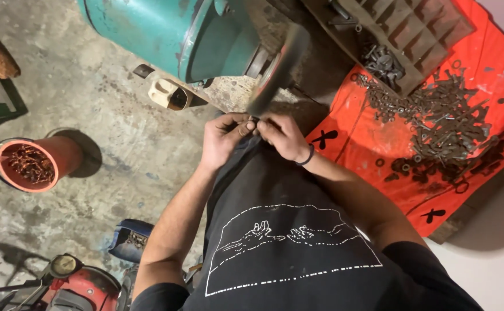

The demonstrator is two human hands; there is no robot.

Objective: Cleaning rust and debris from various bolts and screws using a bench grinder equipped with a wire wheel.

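We're pinching a small metal part (255, 122) btwn both hands, left hand (224, 138) & right hand (283, 137) closed on it, just under the spinning wheel (278, 69). Prob. light, stiff, slippery; we're gripping its ends w/ fingertips.

Black T-shirt (298, 242) with white line drawing, dark wristband (308, 156).

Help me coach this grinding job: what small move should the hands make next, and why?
Probably ease the small piece a touch further up into the spinning wheel. Both the left hand and right hand pinch it just below the blurred wheel's edge; whether it touches is unclear.
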